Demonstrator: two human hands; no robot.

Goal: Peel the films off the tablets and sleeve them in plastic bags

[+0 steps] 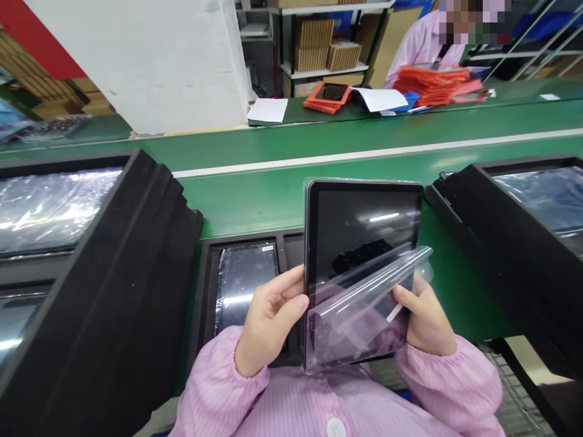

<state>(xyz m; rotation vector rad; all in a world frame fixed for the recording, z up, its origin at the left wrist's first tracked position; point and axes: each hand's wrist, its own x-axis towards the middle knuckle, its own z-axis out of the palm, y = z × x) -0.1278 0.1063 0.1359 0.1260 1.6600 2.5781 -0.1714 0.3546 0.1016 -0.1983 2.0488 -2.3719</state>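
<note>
A black tablet (359, 224) stands nearly upright in front of me, over the green conveyor belt (255, 194). My left hand (268, 318) grips its left edge, thumb on the bezel. My right hand (423, 318) holds the lower right corner and pinches a clear protective film (364, 291), which is peeled up from the lower part of the screen and folded over. A black foam tray (207, 291) below my left hand holds another wrapped tablet (246, 279).
Stacks of black foam trays with wrapped screens stand at the left (113, 291) and right (510, 243). Across the belt a person in pink (419, 42) sits behind orange packets (432, 82) and white papers (268, 110). A white box (150, 60) stands far left.
</note>
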